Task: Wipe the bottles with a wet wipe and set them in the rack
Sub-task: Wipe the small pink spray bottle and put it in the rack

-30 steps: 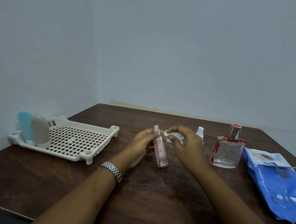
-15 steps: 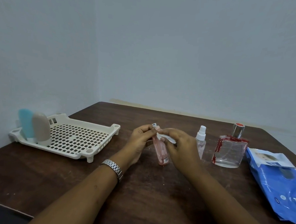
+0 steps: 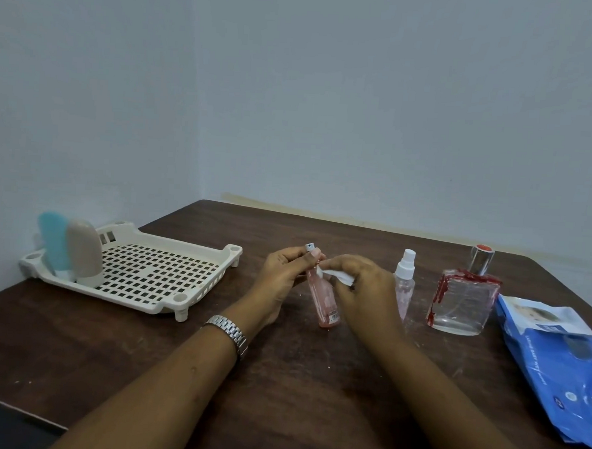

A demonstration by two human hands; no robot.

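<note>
A slim pink spray bottle (image 3: 325, 303) stands tilted on the table at the centre. My left hand (image 3: 281, 282) pinches its neck near the white nozzle. My right hand (image 3: 363, 289) holds a folded white wet wipe (image 3: 336, 274) against the bottle's upper part. To the right stand a small clear spray bottle (image 3: 404, 285) and a square glass perfume bottle (image 3: 463, 301) with red marks and a silver cap. A cream slotted rack (image 3: 154, 278) lies at the left, with a blue bottle (image 3: 52, 242) and a beige bottle (image 3: 84, 251) upright in its left end.
A blue wet wipe pack (image 3: 562, 358), its flap open, lies at the table's right edge. The dark wooden table (image 3: 296, 389) meets the walls at the back and left. A metal watch (image 3: 229, 330) is on my left wrist.
My right hand with the wipe has moved left onto the pink bottle and slid down its upper part, uncovering the clear spray bottle behind. My left hand keeps its hold on the neck.
</note>
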